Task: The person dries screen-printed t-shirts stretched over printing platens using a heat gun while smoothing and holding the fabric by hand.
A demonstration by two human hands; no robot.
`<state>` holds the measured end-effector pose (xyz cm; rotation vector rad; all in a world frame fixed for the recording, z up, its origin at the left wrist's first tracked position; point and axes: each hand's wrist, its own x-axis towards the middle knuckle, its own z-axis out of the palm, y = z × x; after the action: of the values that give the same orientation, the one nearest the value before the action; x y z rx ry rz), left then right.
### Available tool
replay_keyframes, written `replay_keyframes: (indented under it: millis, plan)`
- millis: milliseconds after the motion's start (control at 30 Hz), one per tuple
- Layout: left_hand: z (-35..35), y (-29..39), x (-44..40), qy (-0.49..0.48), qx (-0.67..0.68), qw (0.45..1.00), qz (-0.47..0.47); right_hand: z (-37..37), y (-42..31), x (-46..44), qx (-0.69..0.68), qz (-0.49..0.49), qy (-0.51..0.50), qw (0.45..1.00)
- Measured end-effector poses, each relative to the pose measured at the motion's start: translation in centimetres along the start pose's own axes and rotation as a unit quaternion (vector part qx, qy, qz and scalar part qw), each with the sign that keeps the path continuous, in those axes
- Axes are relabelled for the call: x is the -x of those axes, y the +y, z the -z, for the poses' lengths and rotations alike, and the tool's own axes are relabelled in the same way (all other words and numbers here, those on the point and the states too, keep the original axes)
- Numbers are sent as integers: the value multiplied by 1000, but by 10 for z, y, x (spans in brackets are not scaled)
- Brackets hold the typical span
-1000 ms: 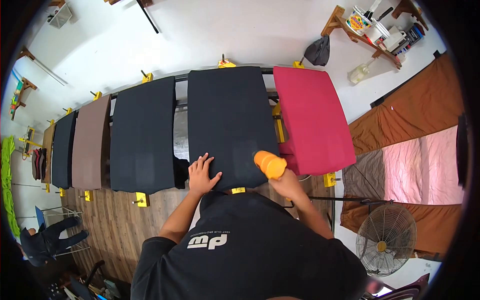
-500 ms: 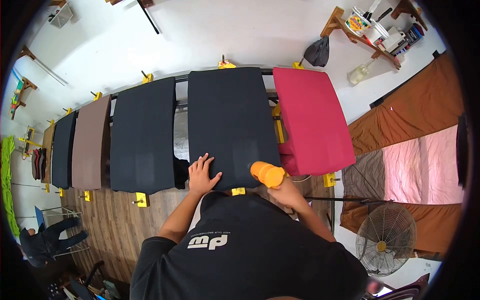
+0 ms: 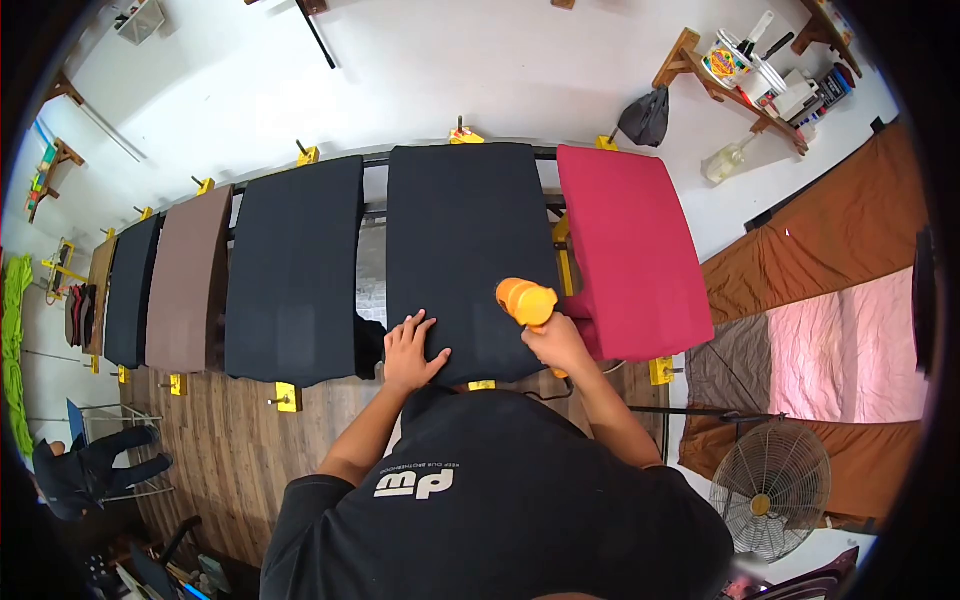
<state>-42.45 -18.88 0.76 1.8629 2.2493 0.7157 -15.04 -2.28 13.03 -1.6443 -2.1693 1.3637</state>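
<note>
My right hand (image 3: 560, 343) is wrapped round the handle of an orange heat gun (image 3: 527, 300). Its dark nozzle end points left, over a black shirt (image 3: 462, 235) stretched flat on a board in front of me. Fingers spread, my left hand (image 3: 408, 352) lies flat on the near left part of that same shirt and holds nothing. A red shirt (image 3: 640, 250) covers the board to the right, close to my right forearm. On the board to the left is another black shirt (image 3: 295, 270).
Further left are a brown shirt (image 3: 187, 280) and a third black one (image 3: 132, 290). Yellow clamps (image 3: 288, 397) hold the boards' ends. A cord trails below the heat gun. At right stands a large fan (image 3: 772, 490); a person (image 3: 95, 465) is at far left.
My right hand has moved the heat gun up and slightly left, farther over the black shirt. My left hand keeps its place on the cloth. The view has shifted slightly.
</note>
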Motion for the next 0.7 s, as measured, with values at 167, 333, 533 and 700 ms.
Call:
replay_keyframes:
  millis: [167, 333, 533, 700]
  plan:
    - [0, 0, 0, 0, 3, 1000, 1, 6, -2, 25, -17, 6, -27, 999]
    - [-1, -1, -1, 8, 3, 1000, -6, 7, 26, 62, 20, 119, 0, 993]
    - [0, 0, -1, -1, 2, 1000, 0, 25, 21, 101, 47, 81, -76, 993]
    - [1, 1, -1, 9, 2, 1000, -5, 18, 10, 103, 57, 48, -42, 996]
